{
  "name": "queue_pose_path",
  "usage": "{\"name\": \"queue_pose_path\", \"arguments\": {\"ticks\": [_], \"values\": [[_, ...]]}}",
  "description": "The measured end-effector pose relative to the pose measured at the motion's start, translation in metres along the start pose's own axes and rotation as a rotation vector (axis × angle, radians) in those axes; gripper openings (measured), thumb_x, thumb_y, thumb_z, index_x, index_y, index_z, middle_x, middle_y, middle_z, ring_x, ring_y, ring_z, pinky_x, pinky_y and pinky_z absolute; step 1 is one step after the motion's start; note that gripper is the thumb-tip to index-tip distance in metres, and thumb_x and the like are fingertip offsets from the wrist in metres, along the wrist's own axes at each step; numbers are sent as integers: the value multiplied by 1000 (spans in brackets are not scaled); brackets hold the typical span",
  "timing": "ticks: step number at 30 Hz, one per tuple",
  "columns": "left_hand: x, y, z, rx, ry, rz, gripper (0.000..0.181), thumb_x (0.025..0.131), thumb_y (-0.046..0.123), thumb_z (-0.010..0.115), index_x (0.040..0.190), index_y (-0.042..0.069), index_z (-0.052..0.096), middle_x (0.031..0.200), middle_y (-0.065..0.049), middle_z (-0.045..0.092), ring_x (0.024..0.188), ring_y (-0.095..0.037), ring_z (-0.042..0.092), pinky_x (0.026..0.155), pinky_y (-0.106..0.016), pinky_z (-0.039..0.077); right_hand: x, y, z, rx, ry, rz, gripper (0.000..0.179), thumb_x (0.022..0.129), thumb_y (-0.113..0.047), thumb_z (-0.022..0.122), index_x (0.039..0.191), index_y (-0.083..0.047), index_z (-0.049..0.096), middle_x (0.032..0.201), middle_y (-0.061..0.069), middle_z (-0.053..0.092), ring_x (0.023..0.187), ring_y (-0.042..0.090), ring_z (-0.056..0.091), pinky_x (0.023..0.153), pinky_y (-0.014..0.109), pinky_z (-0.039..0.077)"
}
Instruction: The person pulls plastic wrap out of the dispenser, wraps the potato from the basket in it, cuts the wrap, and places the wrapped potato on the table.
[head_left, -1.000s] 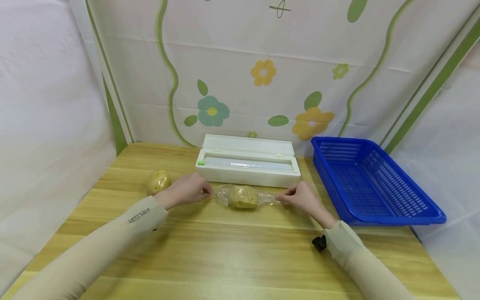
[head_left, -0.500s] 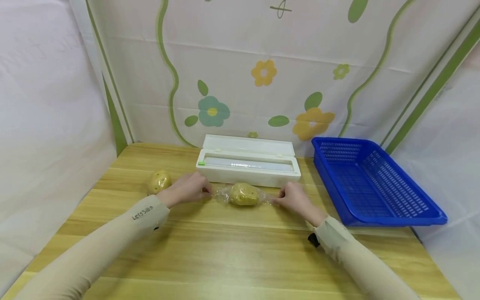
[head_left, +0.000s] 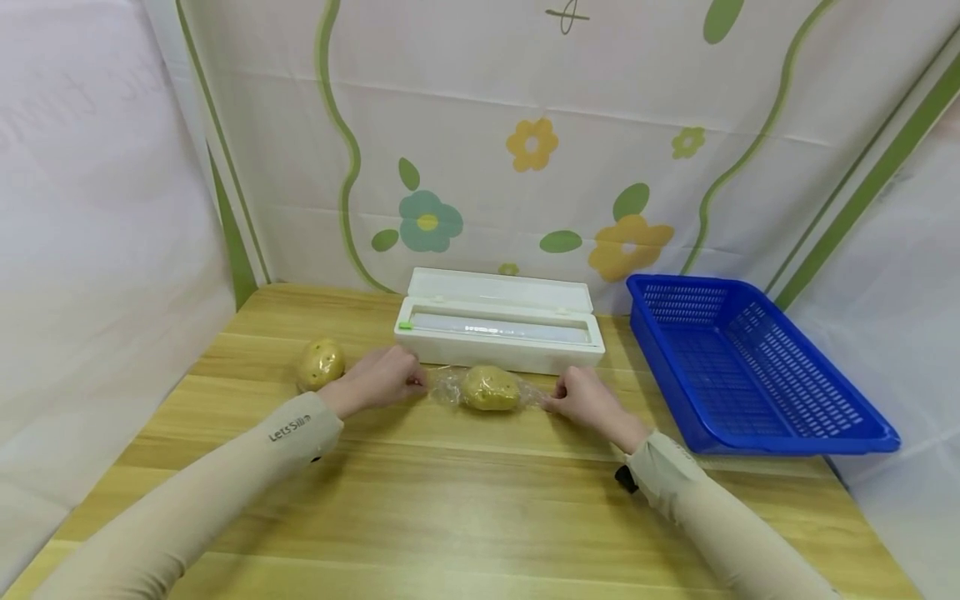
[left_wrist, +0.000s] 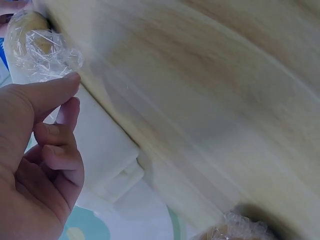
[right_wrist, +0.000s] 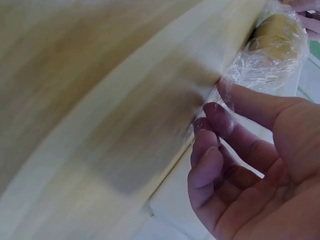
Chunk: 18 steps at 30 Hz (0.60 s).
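Note:
A potato [head_left: 491, 388] wrapped in clear plastic wrap [head_left: 448, 388] lies on the wooden table, with the loose wrap sticking out at both sides. The left hand [head_left: 381, 379] has thumb and index finger together at the left end of the wrap, seen close up in the left wrist view. On the other side, the right hand [head_left: 588, 404] pinches the right end; in the right wrist view crumpled film [right_wrist: 262, 67] runs into its fingertips. Another wrapped potato [head_left: 322, 363] sits behind the left wrist.
Just behind the potato stands a white wrap dispenser box [head_left: 498, 350], its lid raised and a roll inside, with a green slider at its left end. A blue plastic basket [head_left: 795, 442] is at the right edge of the table. A patterned curtain hangs behind.
The right hand has moved a little left, closer to the potato, along its end of the wrap. The potato's face has turned slightly. The left hand has stayed almost in place.

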<state>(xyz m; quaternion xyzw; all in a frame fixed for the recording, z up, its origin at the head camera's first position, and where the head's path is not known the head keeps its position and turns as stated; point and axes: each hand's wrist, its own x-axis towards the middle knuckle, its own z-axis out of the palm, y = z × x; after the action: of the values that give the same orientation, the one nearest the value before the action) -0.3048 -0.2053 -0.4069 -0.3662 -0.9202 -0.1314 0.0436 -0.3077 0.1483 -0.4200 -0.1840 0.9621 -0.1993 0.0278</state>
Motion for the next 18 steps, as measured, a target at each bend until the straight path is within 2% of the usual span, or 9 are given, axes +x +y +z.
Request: {"name": "queue_pose_path", "arguments": {"ticks": [4, 15, 17, 18], "values": [[0, -1, -1, 19, -14, -15, 14, 85, 10, 78, 75, 20, 78, 69, 12, 54, 61, -6, 48, 52, -24, 44, 0, 2, -2, -20, 0, 9, 32, 82, -25, 82, 59, -14, 64, 52, -7, 50, 48, 8, 41, 46, 26, 32], [-1, -6, 0, 52, -16, -36, 6, 83, 15, 80, 84, 20, 80, 76, 10, 58, 67, -7, 53, 56, -25, 47, -2, 5, -5, -31, -13, 45, 28, 79, -31, 84, 60, -18, 68, 54, -8, 53, 51, 10, 42, 46, 27, 32], [-1, -4, 2, 44, -18, -61, 3, 86, 22, 78, 86, 20, 81, 75, 10, 57, 66, -7, 51, 54, -25, 45, -2, 6, -5, -18, -11, 35, 27, 79, -30, 84, 61, -18, 69, 55, -9, 54, 51, 10, 43, 47, 27, 33], [-1, -3, 2, 20, -28, -89, 12, 89, 26, 75, 82, 18, 80, 71, 9, 55, 61, -6, 48, 51, -25, 43, -2, 5, -5, -9, -10, 28, 26, 79, -29, 84, 61, -18, 70, 54, -9, 55, 50, 9, 43, 47, 26, 33]]}}
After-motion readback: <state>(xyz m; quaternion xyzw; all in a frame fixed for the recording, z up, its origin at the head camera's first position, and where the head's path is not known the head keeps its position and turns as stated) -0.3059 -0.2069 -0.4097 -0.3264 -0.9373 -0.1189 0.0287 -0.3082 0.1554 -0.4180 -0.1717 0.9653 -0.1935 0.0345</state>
